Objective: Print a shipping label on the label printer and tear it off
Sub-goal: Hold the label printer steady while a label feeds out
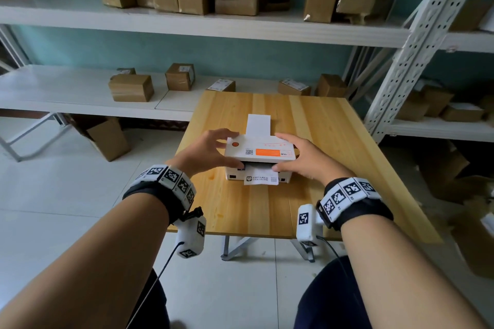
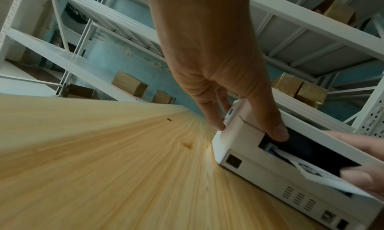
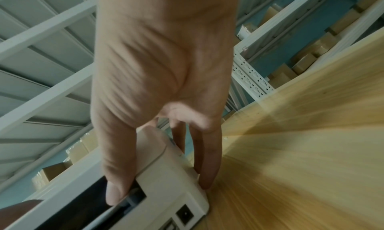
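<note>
A white label printer (image 1: pixel 260 153) with an orange stripe and a red button sits mid-table. Its lid stands slightly raised, leaving a dark gap at the front. My left hand (image 1: pixel 213 152) grips the lid's left end, with the thumb (image 2: pixel 278 131) tucked into the gap and the fingers over the top and side. My right hand (image 1: pixel 299 160) grips the right end the same way, its thumb (image 3: pixel 116 192) under the lid's front edge. A printed label (image 1: pixel 260 178) hangs out of the front slot. Blank white label stock (image 1: pixel 258 124) lies behind the printer.
The printer stands on a wooden table (image 1: pixel 240 211). White metal shelving (image 1: pixel 80 88) with several cardboard boxes runs behind and to the right. An open carton (image 1: pixel 107 139) lies on the floor at the left, and more cartons (image 1: pixel 454 181) lie on the right.
</note>
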`<state>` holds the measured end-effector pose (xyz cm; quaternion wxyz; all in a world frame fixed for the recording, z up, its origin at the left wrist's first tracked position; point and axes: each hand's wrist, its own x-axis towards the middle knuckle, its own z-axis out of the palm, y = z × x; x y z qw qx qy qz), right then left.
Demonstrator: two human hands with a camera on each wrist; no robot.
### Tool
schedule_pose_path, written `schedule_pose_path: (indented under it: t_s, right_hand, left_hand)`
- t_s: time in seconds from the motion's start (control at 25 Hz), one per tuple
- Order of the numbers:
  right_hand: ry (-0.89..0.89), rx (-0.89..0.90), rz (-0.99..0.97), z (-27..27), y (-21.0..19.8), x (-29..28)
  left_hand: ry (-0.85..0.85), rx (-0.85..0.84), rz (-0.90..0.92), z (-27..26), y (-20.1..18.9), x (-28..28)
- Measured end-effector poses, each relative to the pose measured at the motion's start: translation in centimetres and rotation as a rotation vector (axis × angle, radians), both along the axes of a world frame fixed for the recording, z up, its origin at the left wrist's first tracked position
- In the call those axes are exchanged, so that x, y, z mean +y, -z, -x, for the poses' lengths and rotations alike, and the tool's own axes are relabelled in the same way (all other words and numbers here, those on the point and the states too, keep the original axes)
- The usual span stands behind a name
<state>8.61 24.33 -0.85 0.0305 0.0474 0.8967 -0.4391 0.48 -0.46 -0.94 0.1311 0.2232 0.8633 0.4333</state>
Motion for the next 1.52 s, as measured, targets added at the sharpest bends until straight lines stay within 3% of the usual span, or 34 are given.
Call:
schedule_pose_path:
  t_s: [0.4, 0.76, 1.2, 1.52]
  right_hand:
    - [0.061, -0.006, 0.07, -0.4, 0.3, -0.6]
    - [0.047, -0.008, 0.068, -0.4, 0.8, -0.6]
    - [0.07, -0.033, 0.205, -1.4, 1.3, -0.2]
    - [0.061, -0.09, 0.269, -1.5, 2.6, 0.7]
  left_hand:
    - [0.086, -0.149, -0.027, 0.2, 0.7, -0.4]
    - [0.119, -0.052, 0.091, 0.9, 0.7, -1.1]
    - [0.098, -0.304, -0.235, 0.2, 1.7, -2.7]
    - [0.233, -0.334, -0.263, 0.4, 2.1, -3.5]
